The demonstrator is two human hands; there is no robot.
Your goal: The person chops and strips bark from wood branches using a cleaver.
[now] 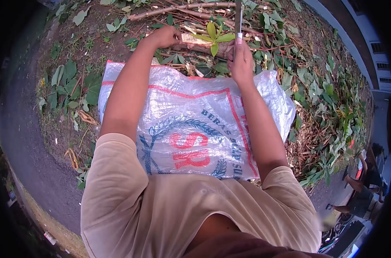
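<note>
My right hand (pixel 242 60) is closed around the handle of a long knife (pixel 239 19), its blade pointing up and seen nearly edge-on; the tip reaches the top of the view. To the left, my left hand (pixel 164 37) has its fingers curled in a pinch beside a thick log (pixel 199 45) with a pale, stripped patch on top. What those fingers hold, if anything, is hidden. Between both hands, a sprig with bright green leaves (pixel 214 38) lies over the log. A white woven rice sack (pixel 191 116) with red and blue print spreads over my lap.
Cut branches (pixel 182 9) lie beyond the log. Leaves and trimmings (pixel 320 99) cover the ground at right, with more large leaves (pixel 68 77) at left. A paved strip (pixel 23 129) runs along the far left. Another person (pixel 363 198) is at the lower right.
</note>
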